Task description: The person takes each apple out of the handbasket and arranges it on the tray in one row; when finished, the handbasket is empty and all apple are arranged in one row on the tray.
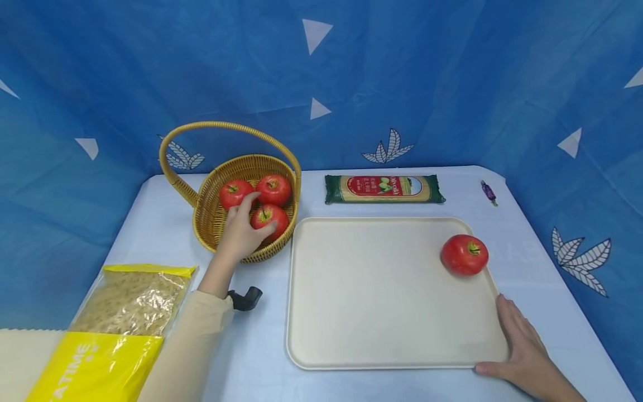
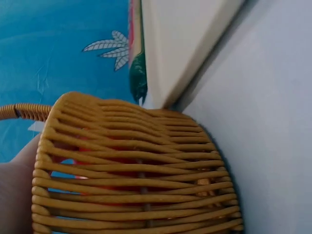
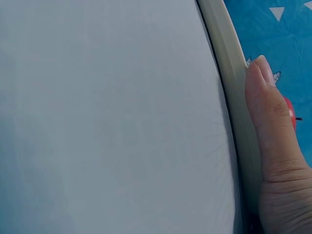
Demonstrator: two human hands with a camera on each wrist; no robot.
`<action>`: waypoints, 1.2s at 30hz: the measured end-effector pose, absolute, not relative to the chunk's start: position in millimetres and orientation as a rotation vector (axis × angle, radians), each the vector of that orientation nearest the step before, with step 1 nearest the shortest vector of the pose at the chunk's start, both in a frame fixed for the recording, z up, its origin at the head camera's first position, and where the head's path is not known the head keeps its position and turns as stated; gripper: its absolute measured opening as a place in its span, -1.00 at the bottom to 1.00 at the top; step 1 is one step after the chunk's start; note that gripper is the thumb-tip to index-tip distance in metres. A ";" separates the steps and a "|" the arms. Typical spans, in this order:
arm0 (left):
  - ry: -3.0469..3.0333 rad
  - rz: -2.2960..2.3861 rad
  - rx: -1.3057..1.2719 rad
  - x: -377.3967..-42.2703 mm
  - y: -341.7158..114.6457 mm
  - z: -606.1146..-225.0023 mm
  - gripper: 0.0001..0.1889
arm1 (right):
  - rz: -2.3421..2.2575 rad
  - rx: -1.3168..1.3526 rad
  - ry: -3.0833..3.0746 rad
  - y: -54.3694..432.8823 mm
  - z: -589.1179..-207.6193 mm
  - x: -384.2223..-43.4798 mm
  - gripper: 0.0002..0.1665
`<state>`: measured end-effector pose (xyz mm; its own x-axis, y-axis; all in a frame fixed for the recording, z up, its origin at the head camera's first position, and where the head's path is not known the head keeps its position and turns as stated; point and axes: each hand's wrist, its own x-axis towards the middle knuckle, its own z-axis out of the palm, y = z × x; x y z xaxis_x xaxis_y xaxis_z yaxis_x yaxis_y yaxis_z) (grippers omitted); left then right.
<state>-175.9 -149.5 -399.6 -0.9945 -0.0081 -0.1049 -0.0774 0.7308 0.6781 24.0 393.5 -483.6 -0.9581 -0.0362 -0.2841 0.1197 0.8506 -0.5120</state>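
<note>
My left hand (image 1: 241, 231) reaches into a wicker basket (image 1: 208, 218) at the left, its fingers and thumb around the front red apple (image 1: 271, 215). Two more red apples, a left one (image 1: 231, 192) and a back one (image 1: 278, 191), lie beside it. In the left wrist view, the basket's woven side (image 2: 136, 161) hides most of the fruit and the hand. At the front right corner of a beige tray (image 1: 392, 296) rests my right hand (image 1: 524, 354), thumb along the front edge, straight fingers by the right side. Another red apple (image 1: 462, 255) sits on the tray's right edge.
Behind the tray lies a green-ended pasta packet (image 1: 384, 188). A small purple wrapped candy (image 1: 488, 193) is at the back right. To the left lies a yellow and clear bag (image 1: 118, 329). The basket's tall handle (image 1: 231, 125) arches above the apples.
</note>
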 end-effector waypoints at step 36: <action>2.621 1.151 0.007 -188.8 -154.4 -408.6 -0.12 | -0.767 0.096 2.761 392.0 -485.1 24.6 0.69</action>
<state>-188.8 -154.4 -408.6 -0.9613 0.1153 -0.2503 -0.1062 0.6831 0.7225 24.6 392.0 -485.1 -0.9604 -0.0089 -0.2784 0.1360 0.8573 -0.4966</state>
